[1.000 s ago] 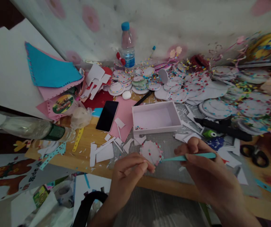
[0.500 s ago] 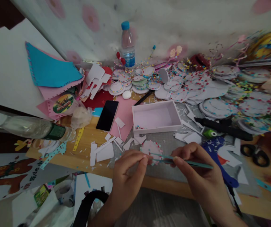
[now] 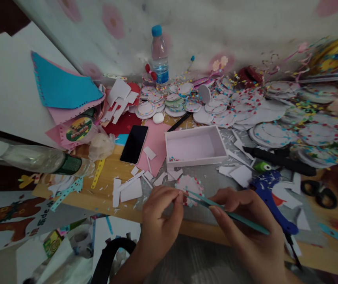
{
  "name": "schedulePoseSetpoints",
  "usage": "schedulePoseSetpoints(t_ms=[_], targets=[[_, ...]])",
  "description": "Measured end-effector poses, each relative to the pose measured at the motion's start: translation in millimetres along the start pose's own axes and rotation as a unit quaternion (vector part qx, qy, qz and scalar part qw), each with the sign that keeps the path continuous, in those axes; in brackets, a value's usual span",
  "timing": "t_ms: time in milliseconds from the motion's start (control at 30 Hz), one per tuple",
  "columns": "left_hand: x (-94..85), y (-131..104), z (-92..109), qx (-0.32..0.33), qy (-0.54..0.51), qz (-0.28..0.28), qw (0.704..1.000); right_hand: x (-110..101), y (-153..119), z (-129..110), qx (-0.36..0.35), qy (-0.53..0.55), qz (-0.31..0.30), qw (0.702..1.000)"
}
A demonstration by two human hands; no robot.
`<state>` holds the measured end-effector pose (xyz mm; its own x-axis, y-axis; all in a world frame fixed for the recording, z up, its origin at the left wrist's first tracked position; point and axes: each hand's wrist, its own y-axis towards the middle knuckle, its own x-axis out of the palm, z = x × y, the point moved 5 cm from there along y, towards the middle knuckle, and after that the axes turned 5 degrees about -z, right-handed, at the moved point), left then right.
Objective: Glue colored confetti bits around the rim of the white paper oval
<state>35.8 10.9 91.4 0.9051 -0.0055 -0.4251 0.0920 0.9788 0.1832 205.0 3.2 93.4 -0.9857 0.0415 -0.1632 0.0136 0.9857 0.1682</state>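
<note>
My left hand (image 3: 161,217) has thumb and forefinger pinched together at the front of the desk; what sits between them is too small to make out. Teal tweezers (image 3: 247,223) lie in my right hand (image 3: 251,244), closed round their middle. Their tips point left and reach my left fingertips, the two arms slightly apart. Just beyond the tweezers, a pale round disc (image 3: 189,184) edged with red and teal dots rests on the grey mat (image 3: 200,215), partly hidden by my hands.
A white open box (image 3: 197,161) with a few coloured bits stands behind the disc. Around it are a phone (image 3: 134,144), paper scraps (image 3: 131,191), a blue-handled tool (image 3: 275,209), scissors (image 3: 318,194) and stacked decorated discs (image 3: 272,135). Bottles (image 3: 159,59) stand at the back and left.
My right hand has come down a little, and the tweezers now slope more, with their rear end lower. The left hand stays pinched in nearly the same place.
</note>
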Motion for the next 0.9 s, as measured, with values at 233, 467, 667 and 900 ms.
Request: schedulePoseSetpoints(t_ms=[233, 467, 667, 900], targets=[[2.8, 0.7, 4.5, 0.02, 0.035, 0.008, 0.999, -0.1, -2.7, -3.9, -0.048, -0.007, -0.011, 0.999], [-5.9, 0.7, -7.3, -0.02, 0.044, 0.032, 0.998, -11.2, -4.6, -10.6, -0.099, 0.066, 0.002, 0.993], [-10.6, 3.1, -22.5, -0.188, -0.143, -0.034, 0.971, -27.9, -1.0, 3.3, 0.034, 0.141, 0.084, 0.986], [14.7, -4.8, -11.6, -0.247, -0.314, -0.207, 0.893, -2.5, 6.3, 16.6, 0.113, 0.225, 0.012, 0.968]])
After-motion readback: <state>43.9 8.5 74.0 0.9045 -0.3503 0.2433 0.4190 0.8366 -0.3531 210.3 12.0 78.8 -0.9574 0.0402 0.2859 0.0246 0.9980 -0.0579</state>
